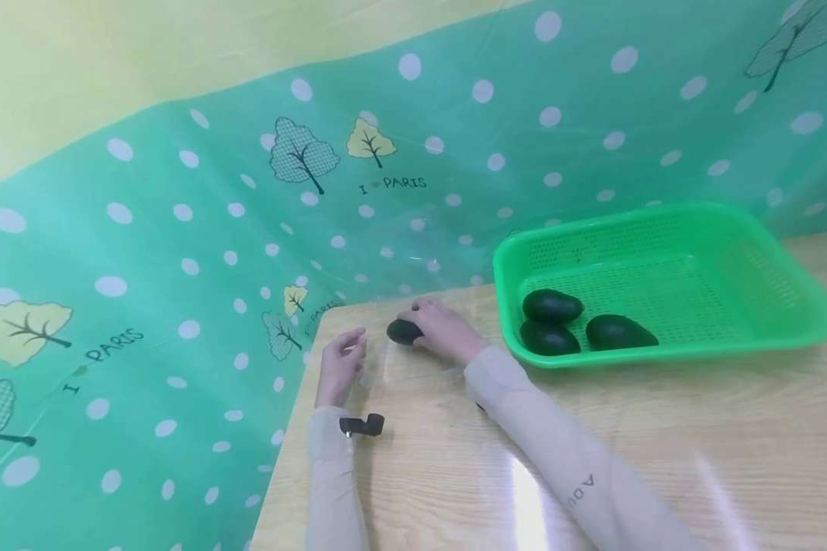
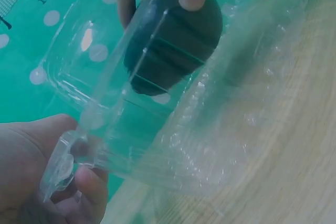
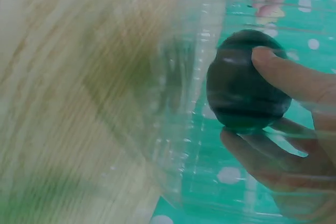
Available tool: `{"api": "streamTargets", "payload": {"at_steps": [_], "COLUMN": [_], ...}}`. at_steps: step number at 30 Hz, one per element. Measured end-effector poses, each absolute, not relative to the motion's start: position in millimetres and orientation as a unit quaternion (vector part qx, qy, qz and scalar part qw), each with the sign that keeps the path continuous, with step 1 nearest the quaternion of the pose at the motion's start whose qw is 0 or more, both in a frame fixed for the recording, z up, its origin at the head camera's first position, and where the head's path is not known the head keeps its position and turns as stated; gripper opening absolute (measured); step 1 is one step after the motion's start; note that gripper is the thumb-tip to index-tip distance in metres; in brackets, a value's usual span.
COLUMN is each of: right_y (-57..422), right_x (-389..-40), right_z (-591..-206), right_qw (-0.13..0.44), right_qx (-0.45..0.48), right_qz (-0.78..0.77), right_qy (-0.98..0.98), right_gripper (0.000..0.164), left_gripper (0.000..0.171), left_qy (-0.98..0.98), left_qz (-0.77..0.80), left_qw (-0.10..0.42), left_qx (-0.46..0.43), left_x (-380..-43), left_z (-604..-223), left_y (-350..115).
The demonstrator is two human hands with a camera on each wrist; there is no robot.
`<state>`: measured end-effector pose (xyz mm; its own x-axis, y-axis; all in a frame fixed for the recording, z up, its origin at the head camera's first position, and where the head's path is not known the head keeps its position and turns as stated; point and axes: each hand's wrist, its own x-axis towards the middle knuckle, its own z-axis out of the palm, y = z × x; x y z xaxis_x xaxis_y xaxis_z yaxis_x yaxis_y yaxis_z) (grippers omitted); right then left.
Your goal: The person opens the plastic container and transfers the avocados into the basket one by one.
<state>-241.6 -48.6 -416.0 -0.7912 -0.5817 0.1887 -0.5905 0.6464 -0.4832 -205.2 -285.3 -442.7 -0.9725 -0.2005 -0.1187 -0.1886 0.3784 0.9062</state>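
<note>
A dark avocado (image 1: 403, 331) is gripped in my right hand (image 1: 443, 329), thumb on one side and fingers on the other, as the right wrist view also shows. It is at a clear plastic clamshell box (image 2: 142, 158) on the table, seen through the clear plastic in both wrist views. Whether it touches the bottom of the box, I cannot tell. My left hand (image 1: 340, 367) is at the box's left side. In the left wrist view its curled fingers (image 2: 92, 184) hold the edge of the plastic.
To the right stands a green plastic basket (image 1: 724, 287) holding three more avocados (image 1: 620, 332) at its near left. The wooden table (image 1: 441, 474) ends at the left, beside a green dotted cloth (image 1: 179, 321) that also hangs behind.
</note>
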Motion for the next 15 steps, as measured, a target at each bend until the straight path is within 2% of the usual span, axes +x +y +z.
{"api": "streamTargets", "payload": {"at_steps": [8, 15], "right_y": [-37.8, -16.3], "right_x": [-237.7, -233.8], "right_z": [-408.2, -393.7], "right_qw": [0.01, 0.041], "right_qx": [0.327, 0.32], "right_qz": [0.282, 0.3], "right_qy": [-0.902, -0.898], "right_gripper": [0.054, 0.052], "left_gripper": [0.039, 0.04], "left_qy": [-0.837, -0.842], "left_qz": [-0.534, -0.528], "left_qw": [0.007, 0.003], "left_qx": [0.116, 0.109], "left_x": [-202.8, -202.7], "left_z": [-441.9, -437.3], "left_y": [-284.6, -281.2]}}
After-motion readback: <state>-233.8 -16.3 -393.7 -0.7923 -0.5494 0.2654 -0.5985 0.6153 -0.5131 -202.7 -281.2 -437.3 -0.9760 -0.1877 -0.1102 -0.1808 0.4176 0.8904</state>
